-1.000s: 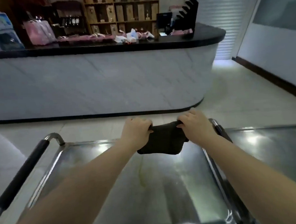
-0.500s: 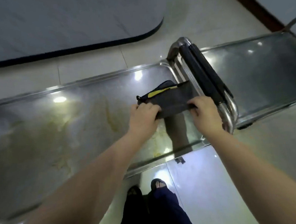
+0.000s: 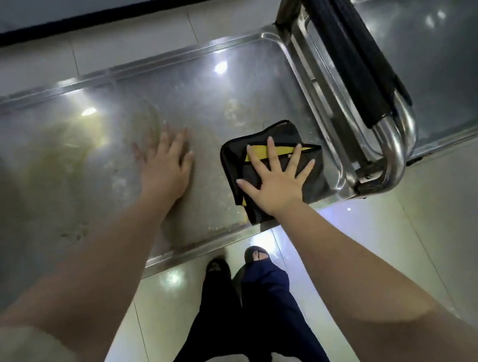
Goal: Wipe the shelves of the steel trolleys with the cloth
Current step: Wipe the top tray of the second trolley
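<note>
Head cam: right hand (image 3: 277,182) spread flat on cloth (image 3: 269,139); left hand (image 3: 164,163) flat on shelf (image 3: 60,153).

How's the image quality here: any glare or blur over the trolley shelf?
Head view: bright glare spots on the steel shelf; head view: left hand slightly blurred, right hand and cloth sharp; head view: wide-angle bending toward the frame edges.

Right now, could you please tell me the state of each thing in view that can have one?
cloth: folded, lying flat at the shelf's right end
right hand: open, fingers spread, pressing the cloth
left hand: open, flat on bare steel
near trolley shelf: smeared with yellowish stains
right trolley shelf: shiny, its handle beside the other's
</note>
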Demonstrator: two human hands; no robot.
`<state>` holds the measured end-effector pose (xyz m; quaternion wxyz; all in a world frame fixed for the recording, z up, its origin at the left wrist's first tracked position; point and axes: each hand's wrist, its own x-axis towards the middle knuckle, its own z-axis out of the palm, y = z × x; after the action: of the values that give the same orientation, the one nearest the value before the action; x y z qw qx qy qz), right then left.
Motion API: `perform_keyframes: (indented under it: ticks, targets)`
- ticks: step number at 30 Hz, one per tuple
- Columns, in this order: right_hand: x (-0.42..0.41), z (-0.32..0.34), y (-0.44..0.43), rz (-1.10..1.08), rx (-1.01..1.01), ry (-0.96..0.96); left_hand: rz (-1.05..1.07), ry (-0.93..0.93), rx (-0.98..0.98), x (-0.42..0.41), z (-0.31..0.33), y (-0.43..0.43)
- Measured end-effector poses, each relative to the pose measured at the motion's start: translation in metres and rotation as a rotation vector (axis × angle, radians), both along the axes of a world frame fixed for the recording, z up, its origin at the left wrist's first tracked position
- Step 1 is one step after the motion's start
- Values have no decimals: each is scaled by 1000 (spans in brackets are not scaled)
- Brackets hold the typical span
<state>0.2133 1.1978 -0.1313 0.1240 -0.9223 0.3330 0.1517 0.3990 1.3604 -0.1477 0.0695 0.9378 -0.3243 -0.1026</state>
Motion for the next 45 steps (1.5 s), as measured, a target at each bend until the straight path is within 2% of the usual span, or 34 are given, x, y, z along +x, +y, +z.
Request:
perform_keyframes:
  ticks: [2,4,7,11,13,15,19,21,24,27,29,33,36,41,45]
  targets:
    - [3,-10,26,6,-39,-12,3,-13,94,13,-13,3]
    - [-2,-17,36,72,-71,-38,21,-12,91,14,-18,5]
    - [-17,-19,-2,141,-101,-69,36,-18,60,14,-20,3]
    - [-44,-18,-76,-21,-147,-46,35,-20,47,17,-19,-4]
    - [-45,-15,-79,-116,-153,-17,32,-23,49,15,-18,-6]
    - [-29,-15,-46,-127,-148,-14,35,-12,54,14,-15,-6]
    - [13,-18,77,184,-45,-76,32,-11,75,14,-10,-3]
    - [19,-16,98,259,-22,-88,29,-21,83,14,-9,-2]
    - [3,-17,46,247,-79,-92,30,4,72,17,-9,-3]
    - [-32,-14,-33,30,-120,-46,28,9,60,19,-12,-4]
    - [-47,-8,-63,-21,-100,0,30,16,61,19,-11,-5]
    - [-56,1,-75,119,-45,44,32,37,85,20,-5,-6]
    - [-64,6,-84,172,-126,72,20,6,74,43,0,-14]
    - [-58,-2,-84,238,-140,81,107,-8,146,88,-8,-32]
    - [-30,-6,-59,451,-96,24,109,20,129,90,-16,-32]
